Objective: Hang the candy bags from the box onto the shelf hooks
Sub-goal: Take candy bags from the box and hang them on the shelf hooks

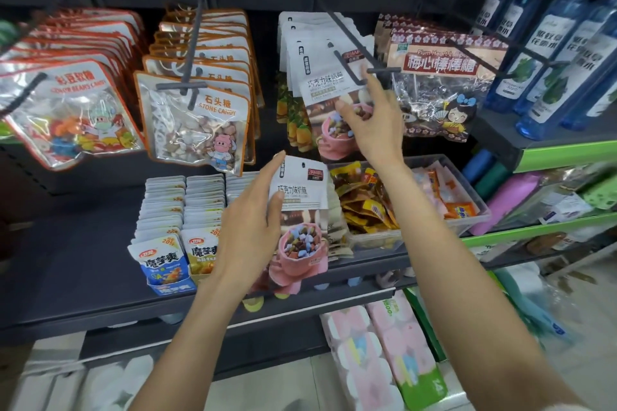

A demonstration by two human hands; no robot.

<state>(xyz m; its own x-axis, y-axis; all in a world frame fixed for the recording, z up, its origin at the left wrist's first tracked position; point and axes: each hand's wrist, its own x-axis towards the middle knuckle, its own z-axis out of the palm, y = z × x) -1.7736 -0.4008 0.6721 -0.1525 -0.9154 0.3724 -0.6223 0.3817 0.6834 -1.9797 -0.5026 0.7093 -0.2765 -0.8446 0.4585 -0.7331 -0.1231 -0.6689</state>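
Note:
My left hand (247, 230) grips a white candy bag (302, 210) with a pink cup picture, thumb on its front and fingers behind. I hold it low, in front of the lower shelf. Up and to the right, several identical bags (320, 77) hang on a dark shelf hook (350, 40). My right hand (374, 120) is raised to the front hanging bag. Its thumb lies on the bag's front and its fingers reach up along the right edge, near the hook's tip. No box of candy bags is in view.
Other hooks carry stone candy bags (197, 120), colour bean bags (66, 113) and plum lollipop bags (440, 90). Below stand rows of konjac snack packs (167, 243) and a clear tub (480, 210) of yellow packets. Blue bottles (551, 50) fill the right shelf.

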